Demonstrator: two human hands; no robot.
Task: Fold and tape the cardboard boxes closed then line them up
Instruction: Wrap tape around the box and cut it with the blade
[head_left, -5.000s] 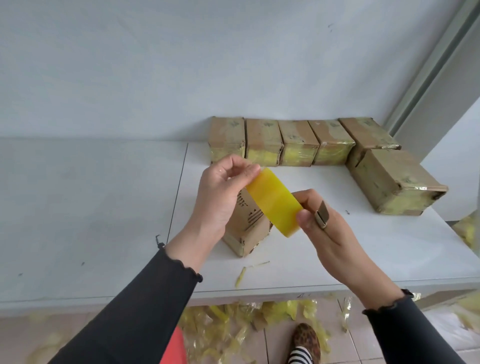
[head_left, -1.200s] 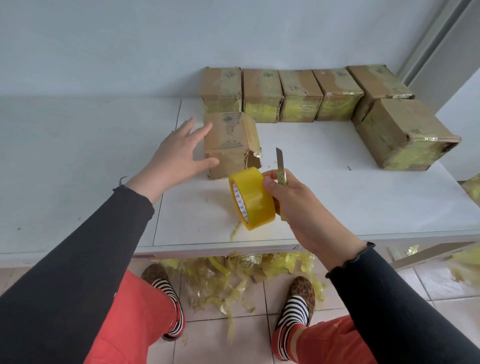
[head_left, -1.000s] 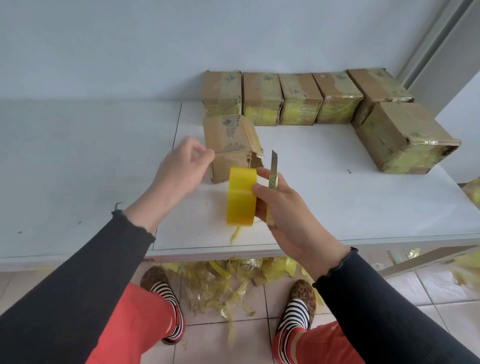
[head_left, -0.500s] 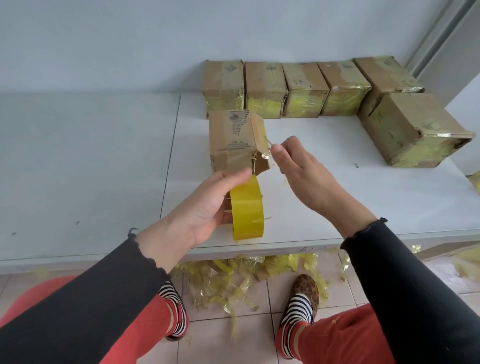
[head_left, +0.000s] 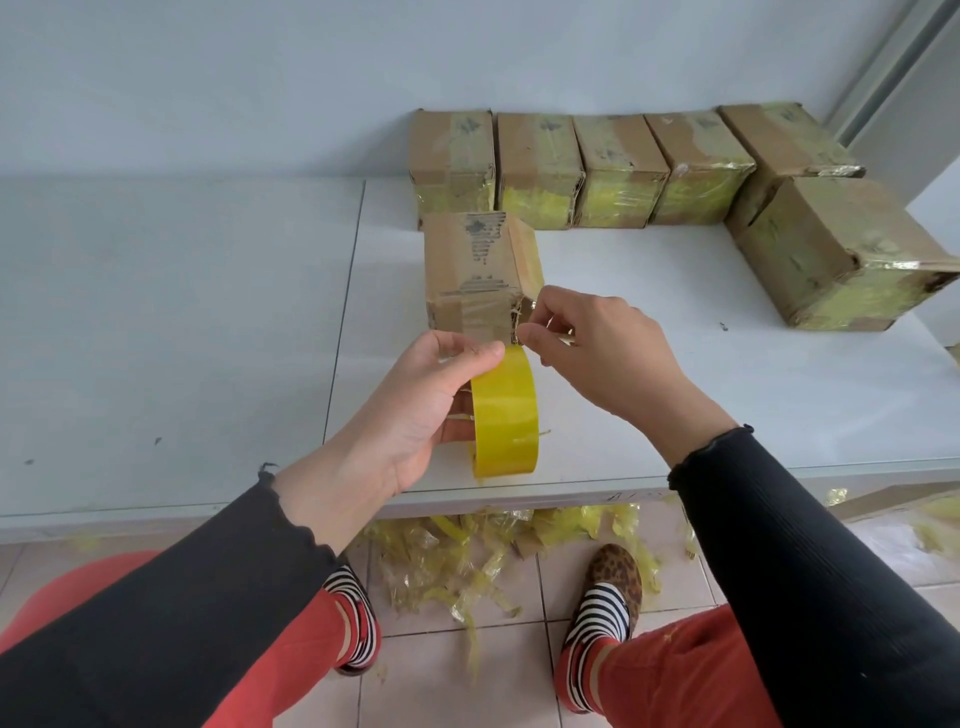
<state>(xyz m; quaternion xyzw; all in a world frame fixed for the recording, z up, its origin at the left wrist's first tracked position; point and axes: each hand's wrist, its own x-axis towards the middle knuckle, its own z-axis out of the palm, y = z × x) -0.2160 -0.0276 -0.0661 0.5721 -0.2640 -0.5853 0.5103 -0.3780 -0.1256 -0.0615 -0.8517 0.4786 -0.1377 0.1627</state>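
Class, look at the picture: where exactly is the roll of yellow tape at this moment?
In the head view the roll of yellow tape stands on edge near the table's front edge, gripped by the left hand, just in front of the single cardboard box and left of the right hand.

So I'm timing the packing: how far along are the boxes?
Six taped boxes already sit lined up along the wall and right side. In hand: the left hand holds the tape roll, the right hand pinches at the seventh box. Left: tape it, line it up.

Glossy yellow plastic tape roll (head_left: 505, 415), worn matt cardboard box (head_left: 475, 275), smooth white table (head_left: 675, 364)
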